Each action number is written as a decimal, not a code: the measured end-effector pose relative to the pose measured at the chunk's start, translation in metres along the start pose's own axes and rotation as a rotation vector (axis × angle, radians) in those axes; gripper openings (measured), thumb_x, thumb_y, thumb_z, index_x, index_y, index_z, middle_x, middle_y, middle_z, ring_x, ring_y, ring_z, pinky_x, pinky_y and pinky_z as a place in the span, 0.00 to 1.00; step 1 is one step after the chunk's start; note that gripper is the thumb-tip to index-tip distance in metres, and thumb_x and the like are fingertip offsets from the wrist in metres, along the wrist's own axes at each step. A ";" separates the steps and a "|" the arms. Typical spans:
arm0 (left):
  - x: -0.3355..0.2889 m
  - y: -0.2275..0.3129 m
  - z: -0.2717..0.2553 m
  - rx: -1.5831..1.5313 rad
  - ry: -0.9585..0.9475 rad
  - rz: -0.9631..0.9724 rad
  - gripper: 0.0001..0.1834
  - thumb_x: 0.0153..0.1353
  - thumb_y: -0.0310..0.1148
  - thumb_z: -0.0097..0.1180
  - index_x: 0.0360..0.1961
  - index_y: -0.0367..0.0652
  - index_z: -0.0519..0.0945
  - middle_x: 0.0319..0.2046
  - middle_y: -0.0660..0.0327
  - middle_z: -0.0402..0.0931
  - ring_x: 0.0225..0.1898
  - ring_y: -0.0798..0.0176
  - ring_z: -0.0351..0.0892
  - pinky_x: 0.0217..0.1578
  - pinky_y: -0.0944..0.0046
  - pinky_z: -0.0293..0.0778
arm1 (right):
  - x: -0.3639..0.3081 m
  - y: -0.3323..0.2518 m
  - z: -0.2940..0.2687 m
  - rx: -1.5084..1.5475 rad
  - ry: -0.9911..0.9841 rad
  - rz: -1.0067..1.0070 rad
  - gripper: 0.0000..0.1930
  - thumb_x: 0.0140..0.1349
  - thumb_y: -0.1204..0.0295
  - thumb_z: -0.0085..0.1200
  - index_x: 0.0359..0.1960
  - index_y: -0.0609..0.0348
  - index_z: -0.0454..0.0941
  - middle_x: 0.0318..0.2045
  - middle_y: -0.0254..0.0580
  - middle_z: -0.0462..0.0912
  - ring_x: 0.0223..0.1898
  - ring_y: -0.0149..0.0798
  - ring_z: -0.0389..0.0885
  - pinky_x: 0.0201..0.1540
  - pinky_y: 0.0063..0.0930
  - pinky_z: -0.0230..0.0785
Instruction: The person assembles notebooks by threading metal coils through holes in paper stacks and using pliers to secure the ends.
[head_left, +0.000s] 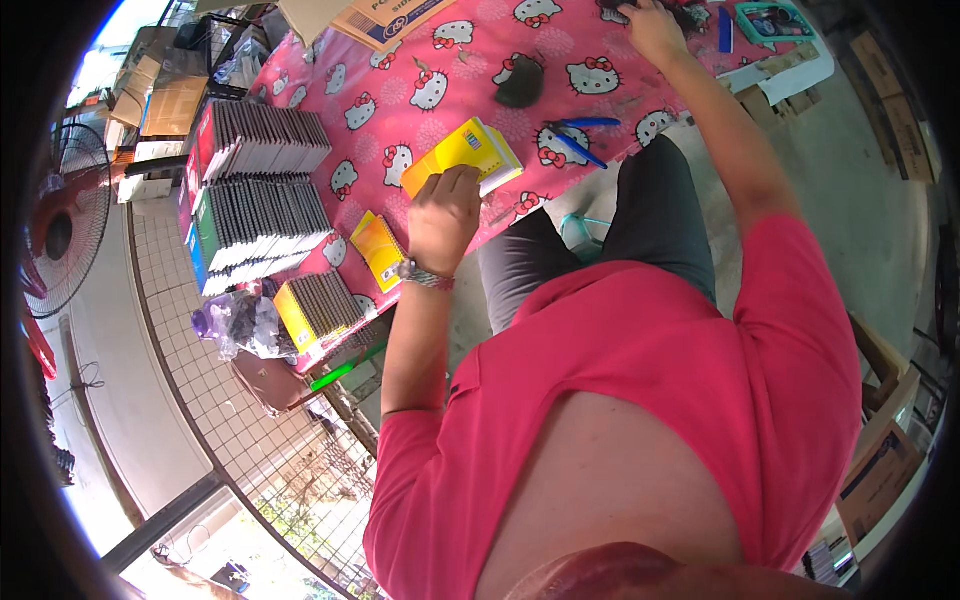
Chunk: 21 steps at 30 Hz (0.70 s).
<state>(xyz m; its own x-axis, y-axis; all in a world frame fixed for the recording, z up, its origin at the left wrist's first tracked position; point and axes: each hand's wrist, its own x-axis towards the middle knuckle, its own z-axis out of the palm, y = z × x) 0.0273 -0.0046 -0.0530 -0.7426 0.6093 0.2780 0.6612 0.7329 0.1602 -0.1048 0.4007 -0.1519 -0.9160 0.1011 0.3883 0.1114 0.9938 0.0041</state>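
Note:
My left hand [447,212] is closed on the near edge of a yellow notebook [462,152], which lies at the table's near side with white pages showing at its right edge. Far off at the top of the view, my right hand [655,32] reaches to a dark heap [690,14] of small pieces I cannot make out. Its fingers are bent at the heap and partly cut off by the picture's edge. Pliers with blue handles [590,122] rest on the cloth to the right of the notebook. A yellow spiral notebook [378,250] lies left of my left wrist.
The table has a pink cartoon-cat cloth [430,88]. Tall stacks of spiral notebooks [262,222] stand at the left, with a smaller yellow stack [318,310] nearer. A teal tray [775,22], a blue strip [725,30] and a cardboard box [385,22] lie far off. A fan [62,235] stands left.

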 end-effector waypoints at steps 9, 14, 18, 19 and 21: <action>0.027 -0.020 -0.010 0.049 0.188 -0.077 0.10 0.60 0.27 0.52 0.43 0.41 0.75 0.35 0.55 0.78 0.38 0.49 0.76 0.43 0.51 0.66 | -0.052 -0.142 -0.113 1.233 -0.196 -0.427 0.13 0.64 0.63 0.58 0.49 0.44 0.83 0.35 0.40 0.82 0.34 0.35 0.80 0.37 0.28 0.72; 0.038 -0.025 0.001 0.108 0.292 -0.008 0.09 0.61 0.32 0.56 0.42 0.45 0.76 0.33 0.60 0.77 0.36 0.54 0.74 0.41 0.55 0.61 | -0.050 -0.167 -0.115 1.248 -0.017 -0.476 0.10 0.61 0.70 0.59 0.44 0.47 0.84 0.35 0.37 0.78 0.32 0.35 0.79 0.35 0.28 0.71; 0.038 -0.026 -0.001 0.065 0.277 -0.007 0.08 0.61 0.32 0.57 0.40 0.45 0.76 0.33 0.61 0.77 0.36 0.55 0.74 0.41 0.56 0.61 | -0.051 -0.164 -0.117 1.242 -0.117 -0.512 0.10 0.61 0.74 0.58 0.44 0.49 0.83 0.36 0.36 0.76 0.33 0.36 0.78 0.38 0.29 0.71; 0.038 -0.025 -0.002 0.060 0.273 -0.007 0.07 0.61 0.32 0.57 0.39 0.45 0.77 0.33 0.61 0.77 0.36 0.55 0.74 0.41 0.56 0.61 | -0.050 -0.162 -0.118 1.254 -0.126 -0.525 0.10 0.61 0.74 0.58 0.44 0.49 0.83 0.36 0.35 0.76 0.34 0.36 0.78 0.38 0.29 0.71; 0.037 -0.020 -0.001 0.068 0.265 -0.016 0.07 0.61 0.33 0.57 0.39 0.44 0.77 0.33 0.61 0.78 0.37 0.55 0.74 0.41 0.56 0.62 | -0.050 -0.159 -0.122 1.278 -0.147 -0.548 0.11 0.61 0.75 0.57 0.45 0.49 0.83 0.35 0.35 0.74 0.36 0.37 0.77 0.40 0.30 0.70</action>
<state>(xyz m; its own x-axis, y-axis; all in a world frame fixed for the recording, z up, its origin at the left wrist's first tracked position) -0.0137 0.0030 -0.0446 -0.6933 0.5034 0.5157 0.6345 0.7657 0.1055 -0.0299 0.2318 -0.0600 -0.7684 -0.3848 0.5114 -0.6210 0.2548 -0.7412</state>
